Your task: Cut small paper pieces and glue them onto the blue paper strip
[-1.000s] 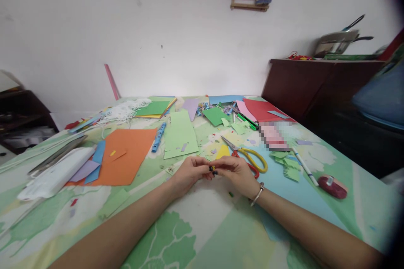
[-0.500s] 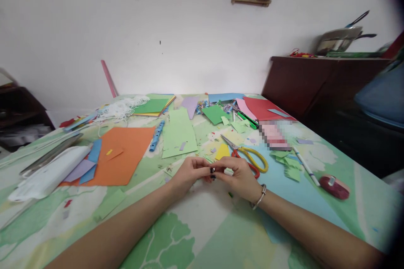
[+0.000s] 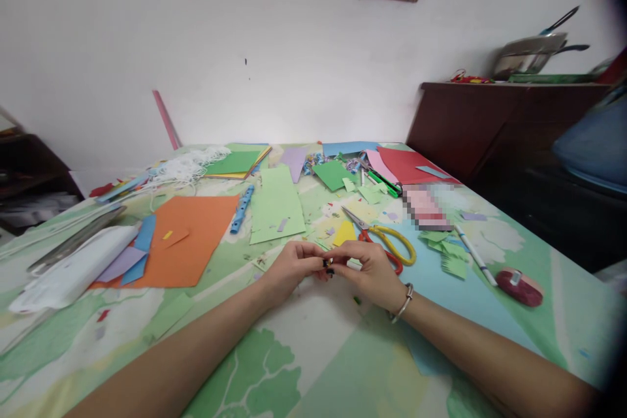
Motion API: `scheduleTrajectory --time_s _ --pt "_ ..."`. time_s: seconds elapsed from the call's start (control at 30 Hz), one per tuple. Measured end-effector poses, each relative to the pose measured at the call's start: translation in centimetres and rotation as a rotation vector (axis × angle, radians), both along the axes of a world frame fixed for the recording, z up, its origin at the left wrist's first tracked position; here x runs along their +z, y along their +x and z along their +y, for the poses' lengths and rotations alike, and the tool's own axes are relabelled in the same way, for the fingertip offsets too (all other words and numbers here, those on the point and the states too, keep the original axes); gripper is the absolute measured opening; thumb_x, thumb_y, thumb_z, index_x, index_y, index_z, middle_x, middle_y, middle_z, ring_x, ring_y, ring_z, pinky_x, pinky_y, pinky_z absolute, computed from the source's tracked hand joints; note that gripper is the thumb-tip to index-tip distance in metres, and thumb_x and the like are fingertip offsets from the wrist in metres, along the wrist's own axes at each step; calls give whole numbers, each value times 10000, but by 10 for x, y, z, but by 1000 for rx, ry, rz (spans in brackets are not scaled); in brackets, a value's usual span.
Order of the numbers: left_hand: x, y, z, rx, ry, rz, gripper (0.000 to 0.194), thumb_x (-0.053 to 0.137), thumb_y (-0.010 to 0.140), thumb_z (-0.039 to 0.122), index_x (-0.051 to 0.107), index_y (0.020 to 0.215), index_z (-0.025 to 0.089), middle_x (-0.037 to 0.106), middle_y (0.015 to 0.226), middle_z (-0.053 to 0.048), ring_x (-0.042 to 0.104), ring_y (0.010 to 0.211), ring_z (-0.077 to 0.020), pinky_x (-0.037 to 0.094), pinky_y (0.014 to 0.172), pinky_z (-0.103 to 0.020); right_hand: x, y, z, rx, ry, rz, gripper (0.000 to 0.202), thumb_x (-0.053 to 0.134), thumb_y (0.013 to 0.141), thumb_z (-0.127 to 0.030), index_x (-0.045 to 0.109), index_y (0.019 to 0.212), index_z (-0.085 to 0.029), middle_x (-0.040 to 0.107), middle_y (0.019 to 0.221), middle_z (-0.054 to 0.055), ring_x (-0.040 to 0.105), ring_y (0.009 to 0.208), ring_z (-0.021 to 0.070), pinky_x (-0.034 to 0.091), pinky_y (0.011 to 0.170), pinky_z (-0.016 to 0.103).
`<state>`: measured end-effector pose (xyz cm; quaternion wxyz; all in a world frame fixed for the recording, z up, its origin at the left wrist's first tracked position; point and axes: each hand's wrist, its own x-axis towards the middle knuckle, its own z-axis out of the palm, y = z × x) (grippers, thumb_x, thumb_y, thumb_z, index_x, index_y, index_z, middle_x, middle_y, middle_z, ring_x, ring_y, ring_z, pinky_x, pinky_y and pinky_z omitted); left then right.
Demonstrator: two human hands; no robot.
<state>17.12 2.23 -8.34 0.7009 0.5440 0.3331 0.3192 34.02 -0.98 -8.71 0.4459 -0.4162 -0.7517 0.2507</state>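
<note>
My left hand (image 3: pixel 297 269) and my right hand (image 3: pixel 363 270) meet at the fingertips above the table, both closed in a pinch. Whatever lies between the fingers is too small and covered to name. Just beyond my right hand rest scissors (image 3: pixel 405 243) with yellow and red handles, their blades pointing away to the left. A small yellow paper piece (image 3: pixel 345 233) lies beside the blades. Past my left hand is a light green paper sheet (image 3: pixel 277 206) with scraps on it. A light blue sheet (image 3: pixel 463 300) spreads under my right forearm.
Orange paper (image 3: pixel 189 241), a blue flute-like tube (image 3: pixel 241 210) and a white pouch-like item (image 3: pixel 73 271) lie to the left. On the right are fringed green strips (image 3: pixel 451 255), a white pen (image 3: pixel 475 255) and a dark red mouse-shaped object (image 3: pixel 519 287). White cord (image 3: pixel 189 166) lies heaped at the back.
The view has shifted slightly. My hands stay pinched together in nearly the same place, with only a small movement of the fingertips. Things on the table lie as before.
</note>
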Motion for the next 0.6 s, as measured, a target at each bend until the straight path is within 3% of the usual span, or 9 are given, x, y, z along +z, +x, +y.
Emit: scheduleTrajectory --time_s 0.43,0.6 --pt "-1 -1 2 1 -41 -47 122 649 592 181 688 666 92 642 600 -66 564 560 -135 430 624 -273 -1 -1 0 -2 -14 22 186 610 757 -191 708 912 -224 680 721 25 601 642 123 476 613 244" --pt "-2 -2 3 -5 -74 -53 131 678 603 190 690 684 88 652 597 -70 580 558 -132 436 618 -266 -3 -2 1 24 -128 143 181 601 757 -201 712 899 -210 692 750 36 624 683 144 501 647 273"
